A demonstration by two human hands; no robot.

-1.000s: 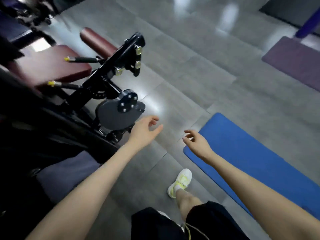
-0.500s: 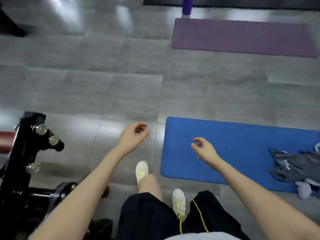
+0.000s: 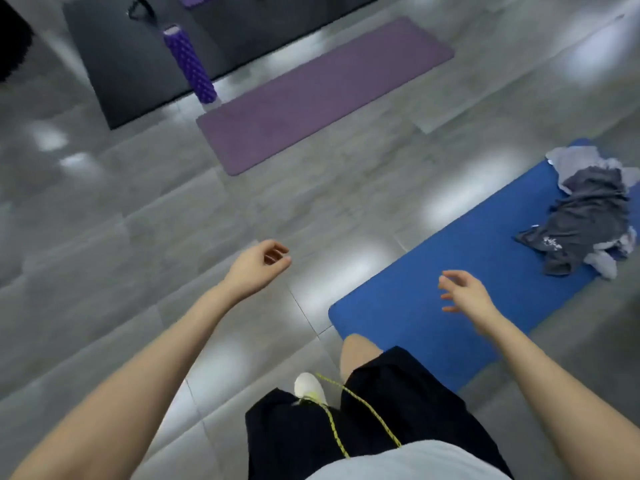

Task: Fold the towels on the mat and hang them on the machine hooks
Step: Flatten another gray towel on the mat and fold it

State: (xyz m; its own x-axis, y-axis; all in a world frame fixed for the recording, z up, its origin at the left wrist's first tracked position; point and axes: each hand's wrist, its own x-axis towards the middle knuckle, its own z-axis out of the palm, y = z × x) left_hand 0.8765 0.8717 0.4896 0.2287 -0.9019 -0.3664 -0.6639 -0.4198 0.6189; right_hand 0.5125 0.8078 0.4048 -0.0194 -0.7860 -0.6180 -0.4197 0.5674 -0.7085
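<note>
On the far end of the blue mat (image 3: pixel 450 268), the towels (image 3: pixel 588 216) are lying in one crumpled heap, dark grey cloth tangling with paler pieces, and none is looking folded. The person is standing by the mat's near end, so the step in hand is, by my judgement, the approach to the heap to fetch a towel. The next move is calling for a walk along the mat, a stoop, and a pinch on one edge of a single towel so that the others are not dragging along; the machine hooks are not showing here. Both forearms are reaching forward. The left hand (image 3: pixel 258 263) is hanging over the grey floor (image 3: pixel 145 209), fingers loosely curling toward the thumb, holding nothing. The right hand (image 3: pixel 465 292) is hovering over the mat's near part, fingers spreading, relaxed and empty, well apart from the towels.
</note>
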